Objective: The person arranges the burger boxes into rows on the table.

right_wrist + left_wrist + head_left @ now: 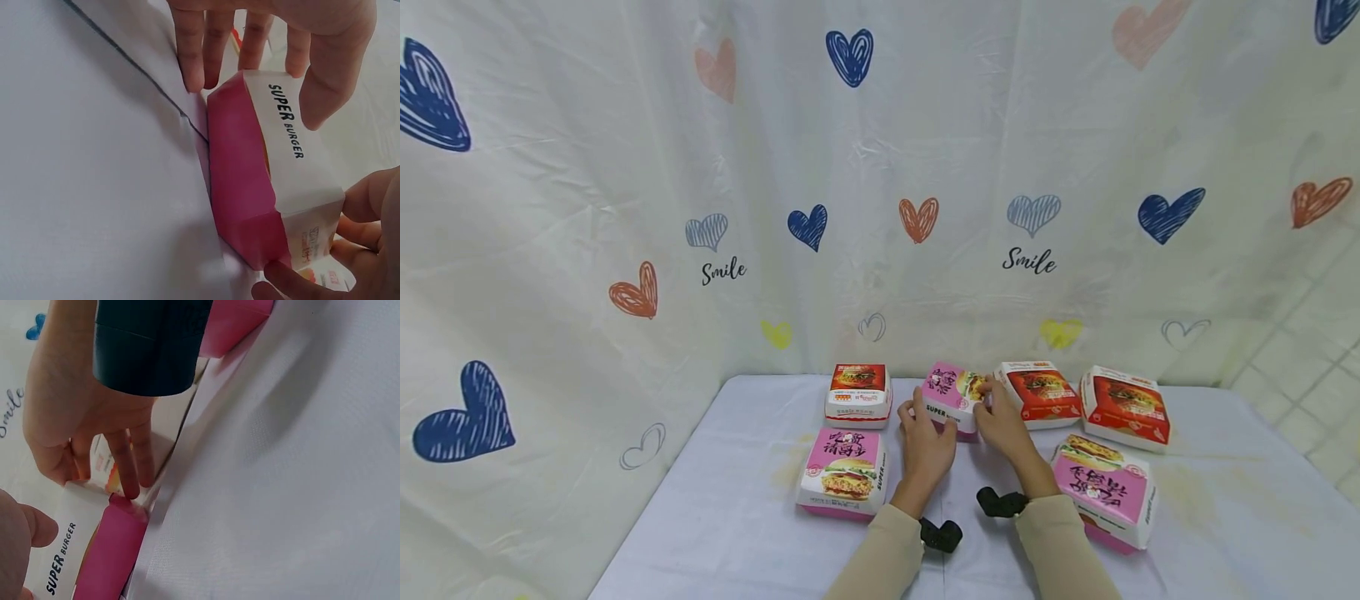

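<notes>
A pink-and-white burger box [942,385] with "SUPER BURGER" on its front stands at the back middle of the table, between both hands. My left hand [927,454] holds its left end, fingers along the side and thumb at the front. At the opposite end, my right hand [1006,427] grips the corner with thumb and fingers. In the right wrist view, the box's pink base [240,156] sits close to the cloth, the left hand [269,31] above and the right hand [369,231] below. The left wrist view shows the right hand's fingers [128,465] at the box end.
Two red burger boxes [1041,392] [1126,407] stand to the right, and another red box [858,396] to the left. Pink boxes lie nearer, one left [842,471] and one right [1105,492]. A heart-print curtain [880,167] hangs behind the white-covered table [730,500].
</notes>
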Tool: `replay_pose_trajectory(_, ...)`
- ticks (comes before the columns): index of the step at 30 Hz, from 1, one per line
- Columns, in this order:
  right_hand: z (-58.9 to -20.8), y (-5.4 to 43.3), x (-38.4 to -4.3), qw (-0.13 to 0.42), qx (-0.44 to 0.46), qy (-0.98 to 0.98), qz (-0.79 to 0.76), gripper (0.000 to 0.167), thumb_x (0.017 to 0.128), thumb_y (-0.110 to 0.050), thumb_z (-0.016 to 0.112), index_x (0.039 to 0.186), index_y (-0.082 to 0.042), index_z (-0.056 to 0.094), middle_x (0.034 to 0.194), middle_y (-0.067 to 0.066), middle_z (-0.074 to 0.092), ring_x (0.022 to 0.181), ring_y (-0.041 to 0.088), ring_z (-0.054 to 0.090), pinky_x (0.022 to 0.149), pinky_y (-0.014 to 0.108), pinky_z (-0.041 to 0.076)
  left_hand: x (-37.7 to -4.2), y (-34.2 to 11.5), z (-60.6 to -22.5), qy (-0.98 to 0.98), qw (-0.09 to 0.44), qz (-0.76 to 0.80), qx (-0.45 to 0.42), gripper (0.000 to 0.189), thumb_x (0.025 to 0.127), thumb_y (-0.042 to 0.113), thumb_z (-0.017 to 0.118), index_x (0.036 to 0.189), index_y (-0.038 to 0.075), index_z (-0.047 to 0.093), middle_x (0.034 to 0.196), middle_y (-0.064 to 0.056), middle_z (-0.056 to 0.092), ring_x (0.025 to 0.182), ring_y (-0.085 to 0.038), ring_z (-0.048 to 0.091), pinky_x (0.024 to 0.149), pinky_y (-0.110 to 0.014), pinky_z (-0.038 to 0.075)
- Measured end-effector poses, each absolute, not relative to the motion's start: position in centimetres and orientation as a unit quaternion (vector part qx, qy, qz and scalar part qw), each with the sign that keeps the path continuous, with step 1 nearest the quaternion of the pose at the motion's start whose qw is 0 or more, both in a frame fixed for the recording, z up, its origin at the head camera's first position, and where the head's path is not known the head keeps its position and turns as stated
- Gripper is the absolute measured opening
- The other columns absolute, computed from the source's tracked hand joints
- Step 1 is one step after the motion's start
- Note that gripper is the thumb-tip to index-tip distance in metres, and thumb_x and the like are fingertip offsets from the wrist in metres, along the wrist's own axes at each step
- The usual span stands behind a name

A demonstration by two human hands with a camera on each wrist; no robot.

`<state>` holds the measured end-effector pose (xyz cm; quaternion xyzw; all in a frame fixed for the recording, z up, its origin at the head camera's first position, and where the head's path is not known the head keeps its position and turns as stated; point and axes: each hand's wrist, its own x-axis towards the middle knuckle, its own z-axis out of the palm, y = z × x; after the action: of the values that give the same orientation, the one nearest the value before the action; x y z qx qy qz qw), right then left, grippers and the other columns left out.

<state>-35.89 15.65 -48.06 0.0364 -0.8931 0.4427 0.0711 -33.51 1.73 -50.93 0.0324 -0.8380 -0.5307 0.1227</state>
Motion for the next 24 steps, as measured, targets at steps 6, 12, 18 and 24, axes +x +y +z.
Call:
replay_pose_trajectory(6, -47.93, 15.59, -35.69, 0.073, 0.056, -0.903, 0.42, 0.055, 0.102, -0.012, 0.041, 0.153, 0.008, 0.032, 0.165, 0.031, 0.018, 0.154, 0.05, 0.016, 0.124, 0.062, 0.017, -33.43, 1.69, -50.85, -0.833, 0.114, -0.541, 0.029, 0.084, 0.095, 0.028, 0.068, 0.163, 0.015, 0.021, 0.161, -0.016, 0.028, 0.143, -0.04, 0.041, 0.112, -0.062, 0.041)
replay_pose_trajectory(12, -47.78, 15.46, -35.35, 0.076, 0.056, -0.908, 0.409, 0.057, 0.103, -0.016, 0.046, 0.155, 0.005, 0.033, 0.163, 0.032, 0.016, 0.151, 0.054, 0.02, 0.121, 0.067, 0.021, -33.48, 1.58, -50.87, -0.828, 0.111, -0.548, 0.026, 0.084, 0.096, 0.029, 0.068, 0.164, 0.015, 0.02, 0.167, -0.018, 0.022, 0.149, -0.045, 0.034, 0.114, -0.065, 0.036)
replay_pose_trajectory(18, -47.9, 15.49, -35.46, 0.049, 0.044, -0.908, 0.414, 0.059, 0.103, -0.022, 0.048, 0.155, 0.001, 0.031, 0.165, 0.034, 0.008, 0.152, 0.055, 0.014, 0.12, 0.069, 0.019, -33.51, 1.51, -51.07, -0.829, 0.111, -0.548, 0.025, 0.086, 0.095, 0.031, 0.069, 0.163, 0.014, 0.02, 0.168, -0.019, 0.019, 0.151, -0.047, 0.03, 0.115, -0.066, 0.034)
replay_pose_trajectory(24, -48.19, 15.57, -35.59, 0.037, 0.039, -0.906, 0.42, 0.061, 0.103, -0.026, 0.052, 0.154, 0.0, 0.03, 0.161, 0.032, 0.015, 0.14, 0.049, 0.035, 0.117, 0.067, 0.031, -33.53, 1.45, -51.22, -0.832, 0.126, -0.54, 0.016, 0.089, 0.093, 0.031, 0.072, 0.163, 0.011, 0.021, 0.166, -0.023, 0.02, 0.15, -0.047, 0.031, 0.117, -0.063, 0.034)
